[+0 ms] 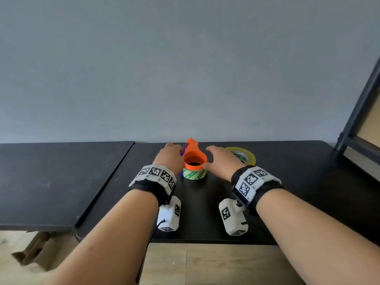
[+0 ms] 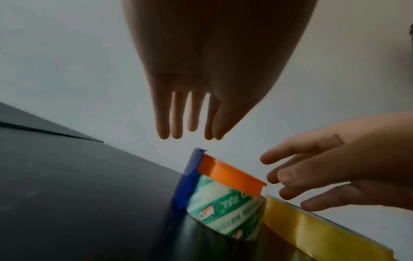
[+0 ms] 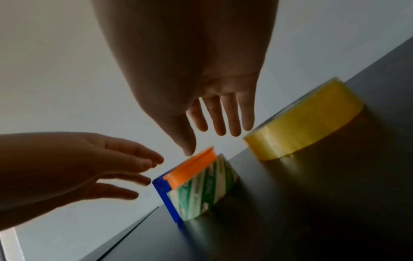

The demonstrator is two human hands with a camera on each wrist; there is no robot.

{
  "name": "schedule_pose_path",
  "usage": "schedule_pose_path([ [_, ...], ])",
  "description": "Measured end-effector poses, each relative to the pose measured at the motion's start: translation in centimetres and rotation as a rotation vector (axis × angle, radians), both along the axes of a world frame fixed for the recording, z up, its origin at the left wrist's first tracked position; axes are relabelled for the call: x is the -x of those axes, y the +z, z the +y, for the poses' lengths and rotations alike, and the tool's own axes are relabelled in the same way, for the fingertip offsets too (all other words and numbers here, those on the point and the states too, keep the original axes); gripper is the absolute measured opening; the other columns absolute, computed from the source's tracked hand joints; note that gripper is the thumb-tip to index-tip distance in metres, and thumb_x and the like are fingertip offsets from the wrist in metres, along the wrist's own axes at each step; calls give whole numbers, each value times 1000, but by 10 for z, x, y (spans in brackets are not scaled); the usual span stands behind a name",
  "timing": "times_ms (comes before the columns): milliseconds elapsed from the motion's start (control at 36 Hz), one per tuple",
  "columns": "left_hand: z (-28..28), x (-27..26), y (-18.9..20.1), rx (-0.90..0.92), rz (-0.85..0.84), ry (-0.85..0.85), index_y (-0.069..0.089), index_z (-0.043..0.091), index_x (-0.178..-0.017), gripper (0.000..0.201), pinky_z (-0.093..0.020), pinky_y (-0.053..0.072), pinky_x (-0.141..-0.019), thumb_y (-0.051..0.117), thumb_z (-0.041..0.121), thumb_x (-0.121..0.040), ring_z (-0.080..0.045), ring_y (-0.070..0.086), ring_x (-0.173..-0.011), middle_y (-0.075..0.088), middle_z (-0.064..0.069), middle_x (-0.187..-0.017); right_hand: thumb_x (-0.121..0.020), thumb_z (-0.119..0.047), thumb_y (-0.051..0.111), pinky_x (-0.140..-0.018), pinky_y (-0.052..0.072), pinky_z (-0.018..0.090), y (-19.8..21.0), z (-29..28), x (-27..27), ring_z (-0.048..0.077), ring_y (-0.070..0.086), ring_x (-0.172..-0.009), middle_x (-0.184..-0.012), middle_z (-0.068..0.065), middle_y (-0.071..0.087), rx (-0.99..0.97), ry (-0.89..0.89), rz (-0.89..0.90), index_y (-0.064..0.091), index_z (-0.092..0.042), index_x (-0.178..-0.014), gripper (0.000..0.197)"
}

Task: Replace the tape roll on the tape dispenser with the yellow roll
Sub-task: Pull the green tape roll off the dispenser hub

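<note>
An orange tape dispenser [image 1: 194, 155] with a blue blade part [image 2: 187, 178] stands on the black table [image 1: 287, 192], and a green-and-white printed roll [image 1: 195, 174] sits on it. The yellow roll [image 1: 244, 154] lies flat just to its right. My left hand [image 1: 171, 156] hovers at the dispenser's left side with straight fingers, holding nothing. My right hand [image 1: 220, 161] hovers between the dispenser and the yellow roll, fingers spread; its thumb is close to the orange rim. In the wrist views both hands [image 2: 190, 123] [image 3: 214, 127] are above the dispenser [image 3: 192, 169], apart from it.
A second black tabletop [image 1: 51, 182] adjoins on the left with a seam between. A dark metal shelf frame [image 1: 357, 120] rises at the right edge. A grey wall stands right behind the dispenser. Wooden floor and cardboard show below the front edge.
</note>
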State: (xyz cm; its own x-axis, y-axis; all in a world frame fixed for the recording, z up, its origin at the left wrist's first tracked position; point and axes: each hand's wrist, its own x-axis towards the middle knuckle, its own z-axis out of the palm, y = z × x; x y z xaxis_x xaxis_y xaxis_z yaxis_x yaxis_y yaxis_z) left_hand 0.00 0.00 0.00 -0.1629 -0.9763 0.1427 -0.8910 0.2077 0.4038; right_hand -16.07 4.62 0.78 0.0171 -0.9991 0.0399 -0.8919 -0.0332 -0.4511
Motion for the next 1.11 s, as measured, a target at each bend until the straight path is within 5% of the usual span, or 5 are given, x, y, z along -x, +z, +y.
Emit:
schedule_pose_path([
  [333, -12, 6, -13, -8, 1, -20, 61, 9, -124, 35, -30, 47, -89, 46, 9, -92, -26, 59, -105, 48, -7, -127, -92, -22, 44, -76, 54, 39, -14, -23, -7, 28, 66, -85, -91, 8, 68, -24, -23, 198, 61, -12, -96, 20],
  [528, -7, 5, -11, -21, 2, -13, 62, 13, -126, 43, -31, 49, -92, 48, 1, -87, -26, 59, -106, 47, -7, -128, -92, -27, 48, -82, 52, 41, -19, -22, -7, 26, 64, -87, -93, 5, 67, 13, -44, 194, 60, -14, -102, 20],
  [805, -3, 2, -7, -86, 107, 17, 61, 17, -128, 45, -31, 45, -94, 54, 2, -86, -28, 56, -116, 45, -11, -139, -89, -14, 52, -93, 51, 39, -14, -12, 1, 24, 61, -110, -120, 6, 65, 62, -47, -169, 58, -15, -123, 34],
  [916, -2, 5, -6, -134, 145, 4, 60, 18, -129, 46, -30, 44, -94, 59, 4, -85, -27, 55, -120, 53, -12, -137, -88, -8, 53, -97, 50, 42, -8, -17, 3, 23, 61, -112, -121, 6, 65, 160, -53, -334, 63, -15, -115, 30],
  [1111, 8, 18, -9, -229, 188, -40, 60, 14, -128, 42, -32, 47, -92, 50, 1, -88, -30, 61, -111, 62, -14, -125, -87, -7, 62, -97, 46, 29, -5, -23, 7, 20, 59, -116, -123, 7, 62, 269, -108, -463, 61, -11, -120, 34],
])
